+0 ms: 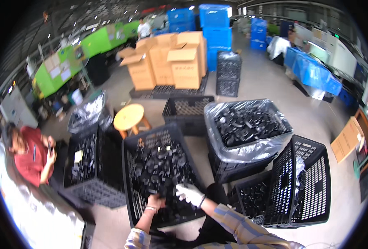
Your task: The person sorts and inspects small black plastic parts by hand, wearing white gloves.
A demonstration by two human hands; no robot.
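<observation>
Head view: the crate's (157, 135) parts (161, 166) look light, stiff, edge-pinchable; left hand (155, 202) blurred, grip unclear; right hand (189, 194) loosely spread.

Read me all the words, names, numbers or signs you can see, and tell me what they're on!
I can't make out any for certain.
Cardboard boxes: a row of printed marks, too small and blurred to read.
Stacked blue boxes: pale marks near the top, too blurred.
Papers on the green board: too small to tell if they have writing.
</observation>
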